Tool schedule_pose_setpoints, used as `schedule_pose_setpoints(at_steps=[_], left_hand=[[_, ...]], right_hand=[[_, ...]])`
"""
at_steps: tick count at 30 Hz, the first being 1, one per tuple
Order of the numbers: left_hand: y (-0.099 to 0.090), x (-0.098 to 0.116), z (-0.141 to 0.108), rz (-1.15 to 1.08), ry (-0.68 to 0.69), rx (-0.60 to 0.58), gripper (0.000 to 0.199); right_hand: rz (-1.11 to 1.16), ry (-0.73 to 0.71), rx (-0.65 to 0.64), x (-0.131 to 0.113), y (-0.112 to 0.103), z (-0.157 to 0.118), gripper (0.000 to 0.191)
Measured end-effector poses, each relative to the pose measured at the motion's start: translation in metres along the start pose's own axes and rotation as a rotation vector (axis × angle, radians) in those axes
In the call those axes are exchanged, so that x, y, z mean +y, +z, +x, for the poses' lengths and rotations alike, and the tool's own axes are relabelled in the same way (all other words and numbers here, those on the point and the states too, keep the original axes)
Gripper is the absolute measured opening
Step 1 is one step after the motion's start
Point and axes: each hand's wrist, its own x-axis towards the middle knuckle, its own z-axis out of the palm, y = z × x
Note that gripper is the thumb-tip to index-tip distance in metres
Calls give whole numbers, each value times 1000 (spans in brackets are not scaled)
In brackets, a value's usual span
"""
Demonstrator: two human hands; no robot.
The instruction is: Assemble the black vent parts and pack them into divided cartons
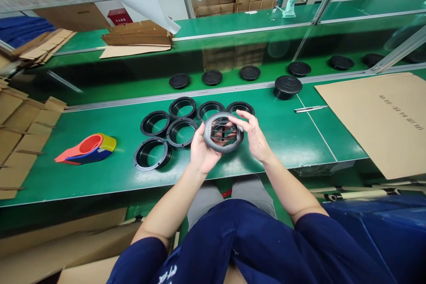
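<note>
I hold a round black plastic vent grille (222, 132) with slats up in front of me, above the green table (286, 137). My left hand (201, 153) grips its lower left rim. My right hand (253, 136) pinches its right rim with fingers spread over the top. Just behind the grille, several open black plastic rings (181, 132) lie in a cluster on the table.
A red, yellow and blue tape dispenser (87, 148) lies at the left. A stacked black round part (287, 86) and a metal pen-like tool (310, 108) sit to the right, beside a large cardboard sheet (382, 117). Several black discs (212, 77) line the conveyor behind. Cardboard stacks stand at left.
</note>
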Motion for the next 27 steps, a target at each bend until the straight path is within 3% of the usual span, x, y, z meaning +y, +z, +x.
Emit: schedule_pose_setpoints(at_steps=[5,9,12,14,16,19,22,27], left_hand=[[0,-6,-4,-7,-10,11,50],[-1,-17,-9,95,-49,-11,47],[-6,-21,-8,192,8,-45,54],[-15,-23,-4,358,160,-53,55],[-29,-25,2,672,403,-57,46],[-53,-31,12,1188,677,-129,27],[-72,-38,21,1468,777,-228,32],[-82,-41,26,1646,946,-318,38]], right_hand=[[-241,-225,-188,-2,10,-10,83],[-246,-214,-296,-7,5,-6,107],[-256,-164,-313,4,-5,18,107],[-315,-60,-234,21,-11,42,103],[-393,70,-200,40,-14,66,102],[-509,173,-310,65,-13,88,102],[-643,185,-392,81,-14,85,102],[-785,179,-457,80,-36,70,86]])
